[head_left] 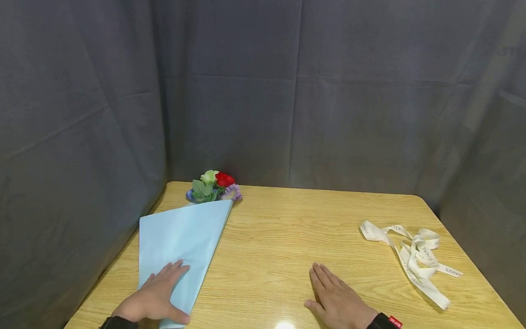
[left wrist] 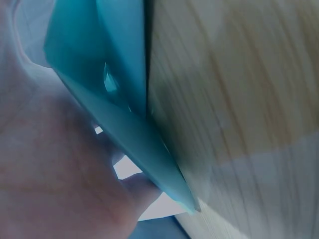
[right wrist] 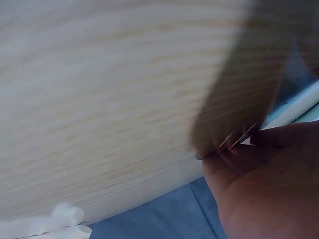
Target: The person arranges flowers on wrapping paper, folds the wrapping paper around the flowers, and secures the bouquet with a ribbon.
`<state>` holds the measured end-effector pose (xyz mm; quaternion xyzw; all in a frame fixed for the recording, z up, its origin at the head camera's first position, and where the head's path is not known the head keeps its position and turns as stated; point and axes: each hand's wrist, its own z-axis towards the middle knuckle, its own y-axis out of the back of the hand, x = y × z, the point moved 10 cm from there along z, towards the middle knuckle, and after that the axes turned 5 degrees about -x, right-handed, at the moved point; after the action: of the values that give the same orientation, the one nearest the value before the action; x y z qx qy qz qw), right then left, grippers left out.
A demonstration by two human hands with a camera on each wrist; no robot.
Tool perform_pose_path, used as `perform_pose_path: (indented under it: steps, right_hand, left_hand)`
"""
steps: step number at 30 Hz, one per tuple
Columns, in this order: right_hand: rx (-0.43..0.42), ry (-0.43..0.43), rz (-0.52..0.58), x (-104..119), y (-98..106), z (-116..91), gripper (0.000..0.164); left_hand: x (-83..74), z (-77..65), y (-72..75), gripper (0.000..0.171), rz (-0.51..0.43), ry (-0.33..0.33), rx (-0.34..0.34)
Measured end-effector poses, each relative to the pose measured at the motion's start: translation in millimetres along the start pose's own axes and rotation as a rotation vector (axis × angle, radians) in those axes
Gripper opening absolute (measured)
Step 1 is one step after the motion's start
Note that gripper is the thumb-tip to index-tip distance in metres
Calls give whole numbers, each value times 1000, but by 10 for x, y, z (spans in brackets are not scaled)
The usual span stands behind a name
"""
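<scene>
With clock hours read around the middle of the table (head_left: 267,256) as seen from the head, the paper (head_left: 181,233) is found at nine o'clock, light blue, folded and tapered towards the near edge. The left hand (head_left: 154,294) is laid on its lower part at about half past eight, fingers spread and straight, thumb held out along the low end; the paper is pressed rather than gripped. From the left wrist, its layers are seen slightly parted beside the palm. At the paper's far edge, between ten and eleven o'clock, flowers (head_left: 213,186) are shown in red, pale green, purple and blue, with green leaves; their stems are hidden by the paper. The right hand (head_left: 340,299) is held palm down over the wood at four o'clock, fingers straight and close together, thumb set apart, with nothing grasped; whether the palm is rested fully on the table cannot be told. At three o'clock, well apart from the paper, a ribbon (head_left: 425,260) is left in loose loops, cream and printed with dark letters. Black bands (head_left: 119,322) are worn at both wrists. Grey cloth (head_left: 230,128) is hung at nine, twelve and three o'clock
</scene>
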<state>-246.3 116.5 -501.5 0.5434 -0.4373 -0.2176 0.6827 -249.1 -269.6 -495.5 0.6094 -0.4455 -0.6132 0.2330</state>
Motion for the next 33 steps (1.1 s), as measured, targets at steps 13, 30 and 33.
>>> perform_pose_path:
  steps: [13, 30, 33]
  right_hand:
    - [-1, -58, 64, -77, 178, 40, 76]
    - [-186, -420, -193, -1402, 881, -115, 79]
    - [-232, -481, -237, -1631, 963, -209, 74]
  left_hand:
    - [-104, 54, 335, 91, 104, 84, -134]
    - [-985, 652, 164, 99, 98, -26, -137]
    - [-1093, 726, 125, 97, 99, -40, -129]
